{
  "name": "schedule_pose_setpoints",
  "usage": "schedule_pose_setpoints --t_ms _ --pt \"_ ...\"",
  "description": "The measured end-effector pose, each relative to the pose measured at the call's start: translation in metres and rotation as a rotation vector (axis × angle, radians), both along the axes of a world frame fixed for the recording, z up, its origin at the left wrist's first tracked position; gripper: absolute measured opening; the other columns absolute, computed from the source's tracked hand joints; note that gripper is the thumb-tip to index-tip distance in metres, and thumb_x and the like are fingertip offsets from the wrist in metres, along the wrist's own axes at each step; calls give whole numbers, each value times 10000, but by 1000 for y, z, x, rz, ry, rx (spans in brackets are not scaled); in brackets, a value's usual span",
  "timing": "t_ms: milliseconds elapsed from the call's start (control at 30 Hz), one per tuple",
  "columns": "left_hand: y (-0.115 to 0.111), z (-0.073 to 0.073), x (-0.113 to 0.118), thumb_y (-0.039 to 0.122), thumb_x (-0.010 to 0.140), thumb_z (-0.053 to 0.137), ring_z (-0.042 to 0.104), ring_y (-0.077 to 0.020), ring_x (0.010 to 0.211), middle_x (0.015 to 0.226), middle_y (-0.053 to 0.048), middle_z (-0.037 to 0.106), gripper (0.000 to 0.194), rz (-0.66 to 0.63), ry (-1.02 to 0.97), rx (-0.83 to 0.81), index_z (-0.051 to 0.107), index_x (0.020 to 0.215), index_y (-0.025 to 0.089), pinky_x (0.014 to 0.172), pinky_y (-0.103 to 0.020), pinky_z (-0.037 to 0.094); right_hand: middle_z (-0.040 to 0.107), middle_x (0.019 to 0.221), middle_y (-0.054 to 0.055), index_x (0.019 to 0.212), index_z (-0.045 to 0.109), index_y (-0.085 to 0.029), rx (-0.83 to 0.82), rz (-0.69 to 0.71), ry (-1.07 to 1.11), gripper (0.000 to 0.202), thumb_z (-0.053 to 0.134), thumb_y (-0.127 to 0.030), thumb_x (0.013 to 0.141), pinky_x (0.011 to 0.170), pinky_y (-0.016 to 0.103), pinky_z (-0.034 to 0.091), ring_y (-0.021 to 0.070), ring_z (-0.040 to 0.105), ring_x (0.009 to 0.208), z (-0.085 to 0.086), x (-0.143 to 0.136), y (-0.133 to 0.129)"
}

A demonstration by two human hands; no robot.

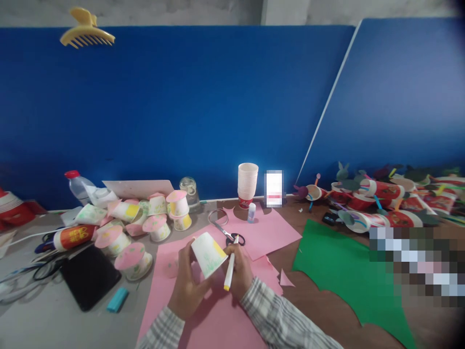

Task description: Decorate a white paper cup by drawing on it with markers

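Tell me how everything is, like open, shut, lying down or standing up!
Paper cup, tilted, partly coloured
Marker, held, can't tell if capped
Left hand, curled around the cup
Right hand, gripping the marker
Scissors, lying down, can't tell if open
Small bottle, upright, cap on
Cup stack, upright, nested
Red-topped bottle, capped
Green sheet, lying down, one edge wavy

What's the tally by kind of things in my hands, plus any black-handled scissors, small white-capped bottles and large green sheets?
White paper cup with yellow and green colouring, left hand: 1
White marker with yellow end, right hand: 1
Black-handled scissors: 1
Small white-capped bottle: 1
Large green sheet: 1
Total: 5
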State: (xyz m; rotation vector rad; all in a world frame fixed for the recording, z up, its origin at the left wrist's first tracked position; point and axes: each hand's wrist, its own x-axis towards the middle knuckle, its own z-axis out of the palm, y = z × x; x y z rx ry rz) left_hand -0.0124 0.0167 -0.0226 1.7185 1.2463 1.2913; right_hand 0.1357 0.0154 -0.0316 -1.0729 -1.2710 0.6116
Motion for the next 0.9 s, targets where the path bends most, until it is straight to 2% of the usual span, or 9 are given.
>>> schedule_pose_setpoints --t_ms 133,267,333,433,533,633,733,900 --pt "4 3 -3 423 532 663 470 -239 962 1011 -4 443 767 115 184 88 267 1175 288 831 -427 430 554 602 -45 809 543 -222 56 39 -9 245 575 -90 605 485 259 418 157 512 481 6 9 1" --pt "7 1 -4 310 499 610 419 -265 1022 1065 -33 431 763 117 310 119 266 1179 267 871 -463 392 574 605 -27 992 498 -230 88 -13 281 259 464 -251 736 458 289 447 166 512 451 15 15 3" --pt "8 -2 -4 267 475 577 393 -277 1050 1084 -38 429 765 113 375 122 270 1177 264 893 -485 366 584 577 -17 992 528 -218 82 10 362 276 387 -338 787 438 288 445 159 498 412 20 14 1" --pt "8 -6 -4 249 470 541 384 -283 1056 1100 -44 428 780 104 443 164 247 1192 255 891 -501 355 553 508 -14 822 644 -197 64 40 313 370 338 -405 806 405 264 423 156 478 395 23 11 -7" --pt "8 -8 -5 265 494 531 385 -284 1056 1112 -50 421 793 100 478 208 203 1217 252 886 -503 351 563 514 -12 793 676 -207 46 48 161 300 418 -360 792 428 258 437 168 511 428 23 6 -17" --pt "8 -10 -6 312 542 538 395 -283 1046 1103 -56 427 771 98 487 215 186 1225 245 877 -502 358 630 619 15 825 679 -216 98 87 34 203 493 -264 761 503 268 466 192 578 517 23 3 -23" --pt "9 -10 -7 380 586 551 405 -281 1041 1112 -63 429 718 110 481 239 218 1206 244 863 -498 374 637 623 18 805 684 -210 134 123 -6 200 492 -216 750 503 258 460 190 586 516 22 1 -25" --pt "10 -9 -6 433 560 608 440 -287 1006 1070 -65 466 713 137 503 253 280 1162 238 831 -495 400 589 541 -14 745 642 -200 68 112 -6 158 483 -198 741 436 229 410 165 531 445 19 -4 -24"
